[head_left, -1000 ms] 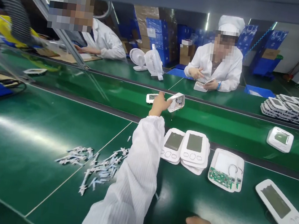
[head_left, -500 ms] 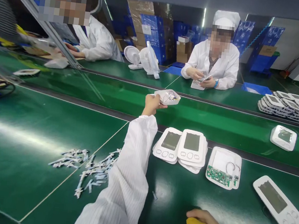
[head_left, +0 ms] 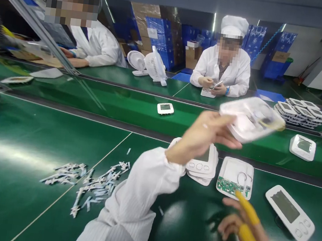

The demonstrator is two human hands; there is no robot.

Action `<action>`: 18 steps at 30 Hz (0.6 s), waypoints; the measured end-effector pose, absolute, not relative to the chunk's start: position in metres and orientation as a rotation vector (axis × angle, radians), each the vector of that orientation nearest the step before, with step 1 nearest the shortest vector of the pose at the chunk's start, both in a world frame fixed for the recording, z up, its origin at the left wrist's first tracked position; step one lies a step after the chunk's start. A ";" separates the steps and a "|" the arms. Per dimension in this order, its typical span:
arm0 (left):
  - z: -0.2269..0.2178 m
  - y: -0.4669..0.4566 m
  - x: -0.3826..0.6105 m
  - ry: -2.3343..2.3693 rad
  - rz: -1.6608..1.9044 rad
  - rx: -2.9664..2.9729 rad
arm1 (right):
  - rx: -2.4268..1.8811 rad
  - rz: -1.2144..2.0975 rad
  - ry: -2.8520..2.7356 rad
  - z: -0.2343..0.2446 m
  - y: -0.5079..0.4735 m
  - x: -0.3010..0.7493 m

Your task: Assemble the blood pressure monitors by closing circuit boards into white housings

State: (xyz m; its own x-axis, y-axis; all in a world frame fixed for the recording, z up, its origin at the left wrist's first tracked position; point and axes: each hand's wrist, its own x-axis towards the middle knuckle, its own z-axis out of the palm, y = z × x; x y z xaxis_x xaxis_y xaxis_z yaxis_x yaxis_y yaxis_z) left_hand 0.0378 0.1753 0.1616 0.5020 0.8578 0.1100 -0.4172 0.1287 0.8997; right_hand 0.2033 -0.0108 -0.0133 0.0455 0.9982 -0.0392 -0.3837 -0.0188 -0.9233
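Raised over the belt, my left hand [head_left: 203,135] grips a white plastic housing [head_left: 246,121] by its near left edge; wires show inside it, blurred by motion. My right hand [head_left: 248,233], with yellow finger cots on two fingers, is open and holds nothing. Its forefinger tip overlaps the lower edge of an open white casing [head_left: 235,168] with a green circuit board [head_left: 227,186]; whether it touches I cannot tell. Partly hidden behind my left wrist are stacked white display units [head_left: 201,172]. Another display unit [head_left: 289,213] lies tilted at the right.
Small white and pale blue pieces [head_left: 97,185] are scattered left of my sleeve. Along the green belt [head_left: 122,102] sit a display unit [head_left: 165,108] and another unit [head_left: 302,147]. Two co-workers sit across, near white fans [head_left: 155,66] and stacked units [head_left: 299,112].
My left hand has swung right and closer with the housing. My right hand has risen toward the open casing, its fingers spreading. A display unit now shows on the belt where the left hand was.
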 end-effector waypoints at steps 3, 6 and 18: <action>0.141 0.140 0.069 0.407 0.736 1.007 | -0.983 1.092 -0.703 0.000 0.011 0.225; 0.123 0.117 0.085 0.387 0.596 1.010 | -1.029 0.928 -0.651 0.014 0.016 0.236; 0.164 0.189 0.008 0.630 0.578 1.978 | -1.020 1.042 -0.804 0.029 -0.013 0.246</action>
